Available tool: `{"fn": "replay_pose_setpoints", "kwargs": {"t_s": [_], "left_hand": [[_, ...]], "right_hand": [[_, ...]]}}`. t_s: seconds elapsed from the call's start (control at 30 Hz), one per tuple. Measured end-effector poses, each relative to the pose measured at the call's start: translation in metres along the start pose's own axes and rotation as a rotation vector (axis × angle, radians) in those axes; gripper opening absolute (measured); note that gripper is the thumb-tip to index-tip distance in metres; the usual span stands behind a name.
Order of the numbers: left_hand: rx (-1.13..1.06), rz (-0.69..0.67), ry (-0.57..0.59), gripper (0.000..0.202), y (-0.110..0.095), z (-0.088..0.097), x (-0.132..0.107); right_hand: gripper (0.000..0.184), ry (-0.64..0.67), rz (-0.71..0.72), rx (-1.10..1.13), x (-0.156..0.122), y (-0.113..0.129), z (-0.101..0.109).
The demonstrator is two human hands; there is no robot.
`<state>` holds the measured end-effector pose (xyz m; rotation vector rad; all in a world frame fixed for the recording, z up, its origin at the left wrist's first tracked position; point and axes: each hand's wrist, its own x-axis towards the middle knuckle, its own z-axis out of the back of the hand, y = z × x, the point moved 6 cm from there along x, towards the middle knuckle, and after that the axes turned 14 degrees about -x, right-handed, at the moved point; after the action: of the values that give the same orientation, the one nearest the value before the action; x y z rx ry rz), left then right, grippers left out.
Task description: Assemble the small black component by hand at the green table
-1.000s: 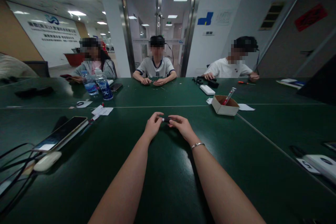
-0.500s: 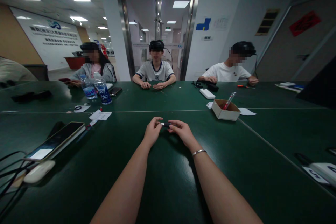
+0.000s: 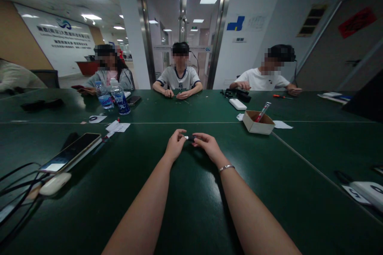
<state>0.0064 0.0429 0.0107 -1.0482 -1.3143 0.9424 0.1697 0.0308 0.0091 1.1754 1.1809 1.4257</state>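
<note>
My left hand and my right hand meet over the green table, fingertips pinched together. Between them they hold a small dark object with a silvery end, too small to name. Both hands rest low, close to the tabletop. A thin metal bracelet circles my right wrist. Both forearms stretch out from the bottom of the view.
A phone and a white oval device with black cables lie at left. A small cardboard box holding a red-tipped tool stands at right. Water bottles, paper slips and three seated people are across the table. A white device lies far right.
Both hands stay pinched on the small object, with only slight finger shifts. The view has tilted a little.
</note>
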Motion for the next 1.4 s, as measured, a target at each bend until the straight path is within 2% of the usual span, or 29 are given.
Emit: {"fn": "replay_pose_setpoints", "kwargs": {"t_s": [0.13,0.27,0.47,0.83,1.23,1.4], "left_hand": [[0.002,0.028,0.016,0.025,0.002,-0.001,0.000],[0.011,-0.001,0.007,0.026,-0.003,-0.001,0.000],[0.011,0.065,0.031,0.028,0.001,-0.002,0.000],[0.015,0.053,0.043,0.026,-0.009,-0.002,-0.003],[0.018,0.058,0.084,0.029,-0.006,-0.005,-0.003],[0.033,0.102,0.102,0.031,-0.005,-0.006,-0.005]], "right_hand": [[0.036,0.003,0.003,0.007,0.002,-0.002,0.000],[0.038,0.010,0.004,0.001,0.003,-0.002,0.000],[0.041,0.006,0.002,0.004,0.001,0.000,-0.001],[0.041,0.020,0.002,-0.004,-0.001,0.003,-0.002],[0.041,0.023,0.010,0.001,-0.002,0.003,-0.002],[0.039,0.025,0.018,-0.009,-0.002,0.005,-0.003]]}}
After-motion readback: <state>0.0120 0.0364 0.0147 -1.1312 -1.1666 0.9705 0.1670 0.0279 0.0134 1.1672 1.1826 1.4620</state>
